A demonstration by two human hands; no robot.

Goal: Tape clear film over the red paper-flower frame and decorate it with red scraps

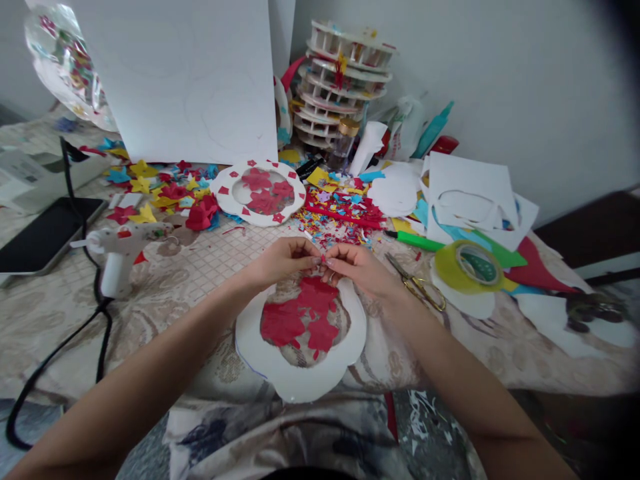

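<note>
My left hand (284,261) and my right hand (359,267) meet fingertip to fingertip, both closed in a pinch on a tiny red paper piece (323,260). Its exact shape is mostly hidden by the fingers. Just below them, at the table's near edge, lies a white scalloped frame (300,387) with a see-through middle. Large red paper flowers (323,333) fill that middle, and my hands cover part of the frame's far rim. Beyond the hands is a second white frame (233,208), its rim dotted with small red pieces and its centre holding red flowers.
A glue gun (117,257) with a black cable and a phone (47,233) lie left. Colourful paper flowers (143,170) and scraps (345,217) spread behind. Scissors (417,283), yellow tape (467,267) and a green marker (417,241) are right. A tiered white stand (345,87) rises behind.
</note>
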